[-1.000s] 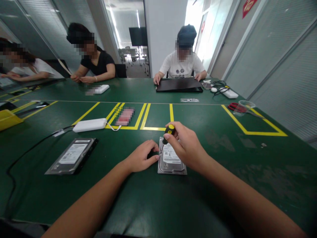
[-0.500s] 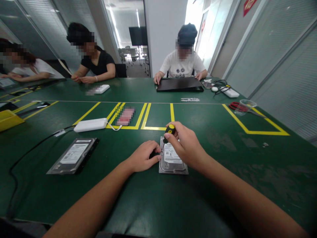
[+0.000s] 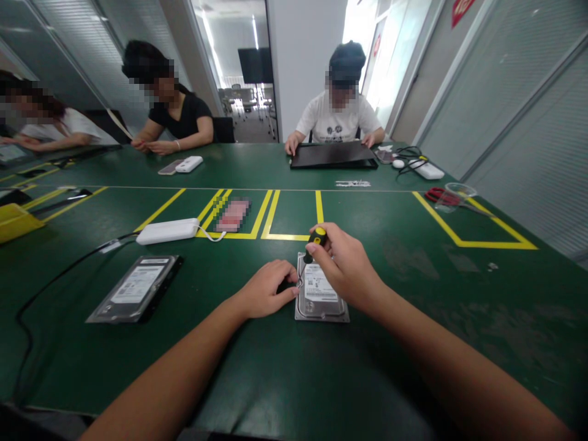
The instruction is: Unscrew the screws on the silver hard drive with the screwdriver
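Notably, the screwdriver, gripped in the right hand, slants down to the left long edge of the hard drive, directly beside the left hand, whose thumb and fingertips stand parted.

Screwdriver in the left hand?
No, the right hand grips the screwdriver, while the left hand is at the left edge of the hard drive under it.

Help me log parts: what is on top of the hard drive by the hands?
The hard drive bears a white label; a screwdriver, held in the right hand, slants toward the drive's left edge. That hand hides the upper right corner, which cannot be seen.
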The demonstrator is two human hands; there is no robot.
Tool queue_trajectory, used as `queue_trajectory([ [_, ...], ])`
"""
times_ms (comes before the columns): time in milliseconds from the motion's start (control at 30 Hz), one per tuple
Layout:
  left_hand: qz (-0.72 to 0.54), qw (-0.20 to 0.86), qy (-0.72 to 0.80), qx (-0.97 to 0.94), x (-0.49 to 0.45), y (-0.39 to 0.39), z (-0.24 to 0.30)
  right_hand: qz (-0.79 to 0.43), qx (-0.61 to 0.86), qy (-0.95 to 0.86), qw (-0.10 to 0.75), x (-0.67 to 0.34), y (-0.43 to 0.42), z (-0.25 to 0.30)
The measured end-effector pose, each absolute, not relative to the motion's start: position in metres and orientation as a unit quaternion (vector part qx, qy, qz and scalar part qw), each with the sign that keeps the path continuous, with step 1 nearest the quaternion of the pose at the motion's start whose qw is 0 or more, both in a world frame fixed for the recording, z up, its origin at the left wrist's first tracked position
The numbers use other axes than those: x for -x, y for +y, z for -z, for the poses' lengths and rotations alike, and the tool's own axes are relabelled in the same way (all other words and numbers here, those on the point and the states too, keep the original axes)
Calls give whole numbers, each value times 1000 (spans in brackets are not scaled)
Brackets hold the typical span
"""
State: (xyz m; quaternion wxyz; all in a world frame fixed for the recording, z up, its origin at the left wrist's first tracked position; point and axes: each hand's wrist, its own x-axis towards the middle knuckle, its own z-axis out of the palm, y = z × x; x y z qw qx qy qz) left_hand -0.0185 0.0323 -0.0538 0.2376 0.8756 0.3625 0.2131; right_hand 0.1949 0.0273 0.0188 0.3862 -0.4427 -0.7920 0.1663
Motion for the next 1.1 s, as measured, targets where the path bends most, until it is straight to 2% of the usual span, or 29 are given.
queue_trajectory([
  [867,-216,252,388,-860,17,32,55,-157,416,-787,427,-199,27,-23],
  [1100,-218,248,390,-860,14,31,54,-113,378,-786,476,-194,27,-26],
])
